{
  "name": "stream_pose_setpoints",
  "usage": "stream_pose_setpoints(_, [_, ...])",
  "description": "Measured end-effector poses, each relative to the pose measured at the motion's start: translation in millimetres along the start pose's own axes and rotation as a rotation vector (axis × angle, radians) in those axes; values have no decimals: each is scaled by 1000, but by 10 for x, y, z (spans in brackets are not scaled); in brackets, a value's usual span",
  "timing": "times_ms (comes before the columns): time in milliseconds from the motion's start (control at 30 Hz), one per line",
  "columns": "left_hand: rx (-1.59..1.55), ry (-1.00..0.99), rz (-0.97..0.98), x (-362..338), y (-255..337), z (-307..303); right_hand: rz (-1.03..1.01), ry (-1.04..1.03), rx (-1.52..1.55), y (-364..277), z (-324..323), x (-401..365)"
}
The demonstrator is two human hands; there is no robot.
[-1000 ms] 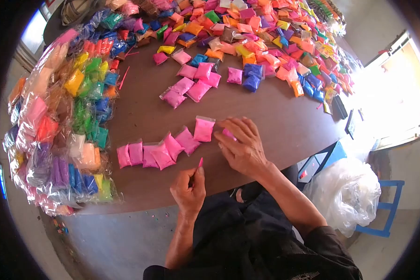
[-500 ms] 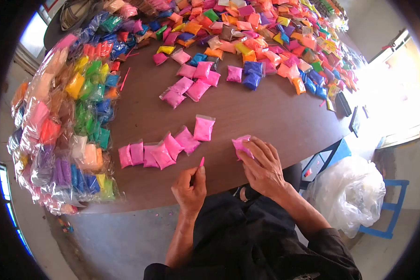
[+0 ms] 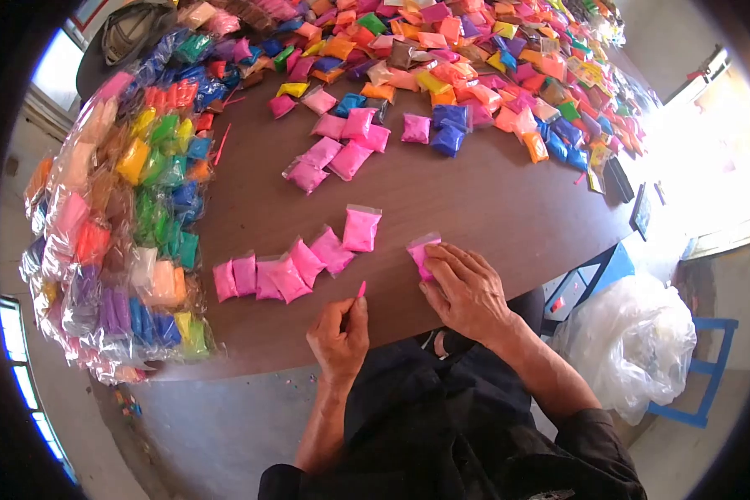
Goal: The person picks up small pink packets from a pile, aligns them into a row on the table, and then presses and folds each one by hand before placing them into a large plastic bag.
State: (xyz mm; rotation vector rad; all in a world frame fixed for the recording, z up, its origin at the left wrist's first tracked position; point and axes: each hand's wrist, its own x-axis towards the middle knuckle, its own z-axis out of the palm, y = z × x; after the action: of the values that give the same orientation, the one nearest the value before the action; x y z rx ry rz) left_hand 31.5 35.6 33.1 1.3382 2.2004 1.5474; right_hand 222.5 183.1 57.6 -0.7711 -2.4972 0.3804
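Hands: my right hand [image 3: 467, 292] lies flat, pressing a pink packet [image 3: 419, 250] on the desk [image 3: 492, 200]; my left hand [image 3: 339, 337] pinches a stick [image 3: 360, 289]. Alongside, a row [image 3: 287, 275] is laid out; a pink cluster [image 3: 342, 150] waits unsorted by the heap [image 3: 475, 50].

Nothing here can be read. The pink packet [image 3: 419, 249] under the fingers of your right hand [image 3: 468, 292] shows no lettering that can be made out, and neither does the thin pink stick [image 3: 360, 289] pinched at the fingertips of your left hand [image 3: 339, 337]. Well beyond your right fingertips, the printed cards [image 3: 597, 156] at the far edge of the table [image 3: 492, 200] carry marks too small and blurred to read. So is the pale mark on the dark clothing [image 3: 548, 493] below your wrists.
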Motion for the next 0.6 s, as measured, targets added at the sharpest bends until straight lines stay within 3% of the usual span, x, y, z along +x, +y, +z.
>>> stream_pose_setpoints(233, [4, -24, 68, 35, -1, 10, 22, 49, -49, -33, 109, -75])
stream_pose_setpoints(600, [44, -34, 9, -20, 12, 30, 17, 119, 2, -50, 80, -85])
